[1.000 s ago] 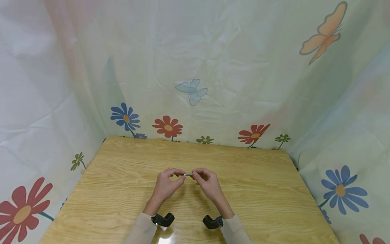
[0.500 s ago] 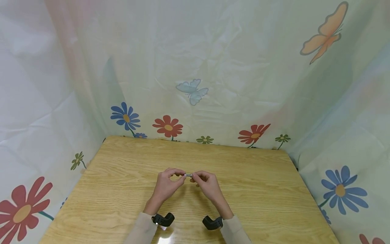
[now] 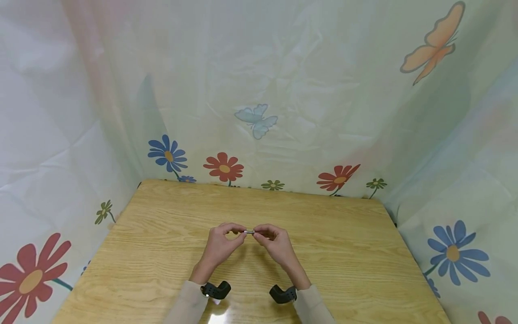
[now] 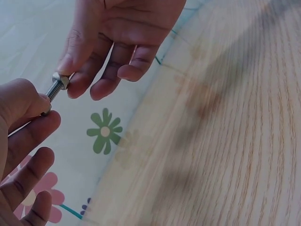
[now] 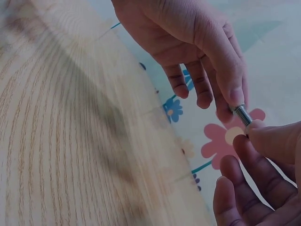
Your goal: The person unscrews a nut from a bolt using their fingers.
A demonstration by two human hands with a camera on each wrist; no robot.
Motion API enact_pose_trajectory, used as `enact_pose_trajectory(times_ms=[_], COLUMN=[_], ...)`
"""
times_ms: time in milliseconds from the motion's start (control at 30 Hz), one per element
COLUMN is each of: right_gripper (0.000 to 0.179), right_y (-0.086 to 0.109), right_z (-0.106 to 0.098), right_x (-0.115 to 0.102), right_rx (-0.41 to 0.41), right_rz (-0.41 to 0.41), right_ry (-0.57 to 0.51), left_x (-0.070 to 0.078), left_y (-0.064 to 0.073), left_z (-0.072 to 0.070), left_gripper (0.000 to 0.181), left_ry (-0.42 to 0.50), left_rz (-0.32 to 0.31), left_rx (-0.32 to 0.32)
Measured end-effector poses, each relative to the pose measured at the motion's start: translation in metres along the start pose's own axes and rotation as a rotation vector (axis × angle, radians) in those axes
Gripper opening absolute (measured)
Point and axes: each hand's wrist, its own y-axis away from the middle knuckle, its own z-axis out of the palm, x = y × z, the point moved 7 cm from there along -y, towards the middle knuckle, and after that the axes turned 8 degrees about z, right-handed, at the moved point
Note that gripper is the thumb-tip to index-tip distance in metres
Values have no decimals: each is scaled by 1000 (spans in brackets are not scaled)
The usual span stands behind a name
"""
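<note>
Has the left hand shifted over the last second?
No, not noticeably: in the head view, judged against the far edge of the table, the left hand keeps its place, still pinching the bolt.

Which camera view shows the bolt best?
The left wrist view: there the bolt shows its thread and hexagonal end, between left hand and right hand. The right wrist view shows mainly thread, both ends largely covered; the head view shows only a tiny silvery piece.

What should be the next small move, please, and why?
Perhaps the right hand should turn the hex piece slightly while the left hand steadies the bolt: the right hand pinches that piece, the left the opposite end, and bare thread shows between them.
</note>
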Motion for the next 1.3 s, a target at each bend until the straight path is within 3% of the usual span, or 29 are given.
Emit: enact_pose_trajectory(times_ms=[567,767,1000,1300], right_gripper=[17,21,40,38], right_y=[0,-1,-2,-2], right_z=[0,-3,0,0], right_x=[-5,-1,8,8], right_rx=[-18,36,26,25], right_rz=[-67,-10,74,82], right_ry=[-40,-33,14,8], left_x=[0,0,2,2], left_y=[2,1,1,0], left_z=[-1,-1,-1,1], left_gripper=[11,12,12,11], left_ry=[25,22,23,32], left_rz=[4,8,3,11], left_rx=[14,29,45,38])
